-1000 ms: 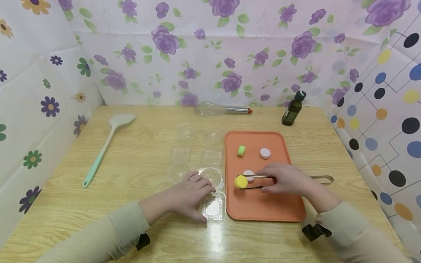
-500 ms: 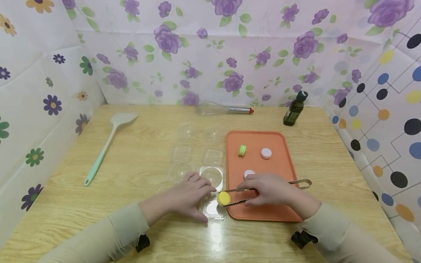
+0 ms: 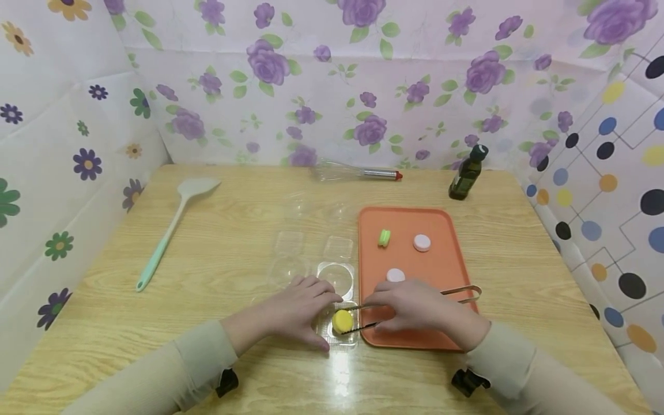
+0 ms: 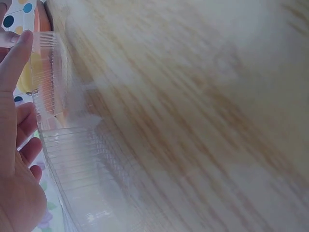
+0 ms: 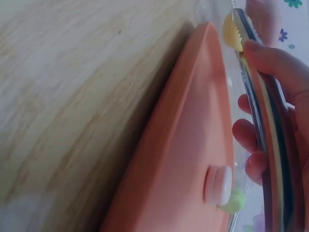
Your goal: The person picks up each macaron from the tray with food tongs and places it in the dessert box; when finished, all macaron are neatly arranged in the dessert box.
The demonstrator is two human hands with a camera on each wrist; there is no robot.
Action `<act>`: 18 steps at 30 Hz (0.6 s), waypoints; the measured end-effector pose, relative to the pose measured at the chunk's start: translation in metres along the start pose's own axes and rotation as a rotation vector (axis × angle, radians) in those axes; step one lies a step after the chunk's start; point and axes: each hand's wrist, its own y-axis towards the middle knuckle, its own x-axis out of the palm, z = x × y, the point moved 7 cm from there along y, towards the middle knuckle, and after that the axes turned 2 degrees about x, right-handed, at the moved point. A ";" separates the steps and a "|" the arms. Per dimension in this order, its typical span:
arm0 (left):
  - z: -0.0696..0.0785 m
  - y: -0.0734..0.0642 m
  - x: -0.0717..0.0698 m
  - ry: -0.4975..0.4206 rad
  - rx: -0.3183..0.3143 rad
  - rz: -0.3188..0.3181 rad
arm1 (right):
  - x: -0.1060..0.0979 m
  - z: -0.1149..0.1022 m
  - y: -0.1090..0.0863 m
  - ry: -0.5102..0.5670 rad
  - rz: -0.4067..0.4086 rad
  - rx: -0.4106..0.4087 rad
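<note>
My right hand [image 3: 412, 306] grips metal tongs [image 3: 460, 293], their toothed tips around a yellow macaron [image 3: 342, 321]. The macaron overlaps the front right compartment of a clear plastic container [image 3: 349, 341]. My left hand [image 3: 298, 311] lies over the container's left front part, its thumb spread from the fingers beside that compartment. In the left wrist view, fingers extend along the ribbed container wall [image 4: 72, 159]. On the orange tray [image 3: 410, 222] sit a green macaron [image 3: 384, 238] on its edge and two pale pink macarons, one [image 3: 422, 242] behind the other, nearer one [image 3: 396, 275].
A spatula with a mint handle [image 3: 163, 248] lies at the left. Along the back are a whisk [image 3: 381, 173] and, farther right, a dark bottle [image 3: 465, 176]. The container's other transparent sections [image 3: 289, 242] extend backward across the wooden table [image 3: 228, 242].
My right hand has carried the yellow macaron in the tongs left and toward me, from above the tray to the container's front right compartment. The left hand stays in place.
</note>
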 end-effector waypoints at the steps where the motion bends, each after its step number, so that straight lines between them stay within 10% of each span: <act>1: 0.000 0.000 0.000 -0.001 0.003 0.002 | -0.001 -0.002 0.000 -0.018 0.000 0.006; 18: 0.001 0.001 0.000 -0.006 -0.005 -0.005 | -0.010 -0.024 0.004 -0.259 -0.010 0.028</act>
